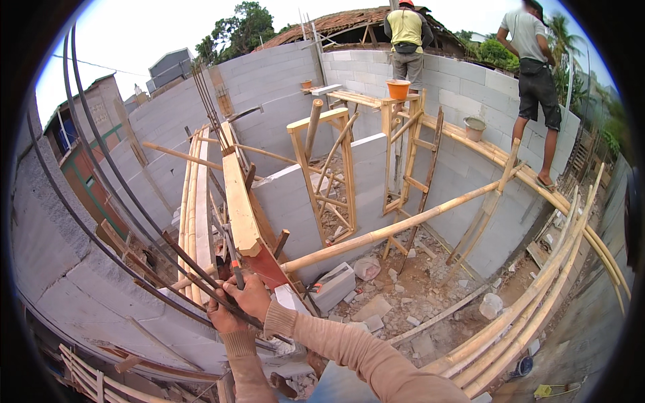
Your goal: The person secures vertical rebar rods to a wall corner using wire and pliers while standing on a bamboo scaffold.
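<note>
In front of me, my left hand (227, 317) is closed around dark steel rebar (180, 256) that slants up to the left. Just above it, my right hand (250, 297) is closed on a thin, dark tool (233, 258) with an orange band on its handle. The tool points upward, and its exact kind is unclear. The right hand's fingers lie close to the rebar. Beside both hands is the end of a long yellow timber form (243, 218), with a reddish board (267, 270) under it.
Bamboo scaffolding poles (403, 218) cross the space, and more poles (517, 336) lie at right. Rubble and a grey block (334, 287) cover the ground below. Two people stand up by the block wall (457, 80). An orange bucket (398, 88) sits on a platform.
</note>
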A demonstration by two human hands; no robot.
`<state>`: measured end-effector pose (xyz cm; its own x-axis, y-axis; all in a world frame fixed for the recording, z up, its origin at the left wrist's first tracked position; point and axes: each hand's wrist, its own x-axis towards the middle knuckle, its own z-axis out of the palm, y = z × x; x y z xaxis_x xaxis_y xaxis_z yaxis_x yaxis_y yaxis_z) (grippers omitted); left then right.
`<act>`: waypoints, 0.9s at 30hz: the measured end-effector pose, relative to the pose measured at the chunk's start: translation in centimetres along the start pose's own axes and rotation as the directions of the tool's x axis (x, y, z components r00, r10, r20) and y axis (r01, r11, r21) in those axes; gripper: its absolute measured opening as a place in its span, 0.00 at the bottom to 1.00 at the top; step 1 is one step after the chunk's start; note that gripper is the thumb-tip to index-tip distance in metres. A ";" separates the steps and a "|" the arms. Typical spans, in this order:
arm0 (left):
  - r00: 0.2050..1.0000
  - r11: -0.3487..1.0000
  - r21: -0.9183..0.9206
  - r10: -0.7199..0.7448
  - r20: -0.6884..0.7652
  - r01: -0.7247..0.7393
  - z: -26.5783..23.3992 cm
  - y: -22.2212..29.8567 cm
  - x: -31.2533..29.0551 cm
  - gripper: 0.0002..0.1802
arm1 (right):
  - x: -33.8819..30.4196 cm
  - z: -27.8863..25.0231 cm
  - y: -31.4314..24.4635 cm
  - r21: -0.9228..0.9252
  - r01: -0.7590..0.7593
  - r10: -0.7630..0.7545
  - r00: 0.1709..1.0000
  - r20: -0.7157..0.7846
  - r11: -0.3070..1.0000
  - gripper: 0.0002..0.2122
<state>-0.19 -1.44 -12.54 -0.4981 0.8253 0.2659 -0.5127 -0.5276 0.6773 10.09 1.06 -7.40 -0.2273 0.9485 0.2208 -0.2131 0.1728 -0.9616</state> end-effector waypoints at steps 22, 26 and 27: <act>0.996 0.998 0.057 0.033 -0.086 -0.028 1.0 0.7 -1.0 0.11 | -3.5 -17.5 -5.7 -0.659 0.400 -0.545 0.838 -0.018 0.637 0.40; 0.998 0.997 0.070 0.037 -0.058 -0.033 0.8 0.7 -0.9 0.10 | -0.3 -18.6 -2.5 -0.864 0.422 -0.604 0.775 0.188 0.273 0.32; 0.997 0.998 0.059 0.030 -0.064 -0.026 1.1 0.3 -1.0 0.10 | 0.5 -19.5 -0.9 -0.846 0.482 -0.608 0.749 0.263 0.229 0.29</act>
<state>0.91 -2.19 -11.78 -0.5571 0.7947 0.2411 -0.4577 -0.5361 0.7093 28.70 6.61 -9.62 -0.2904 0.5360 0.7927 0.6450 0.7216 -0.2516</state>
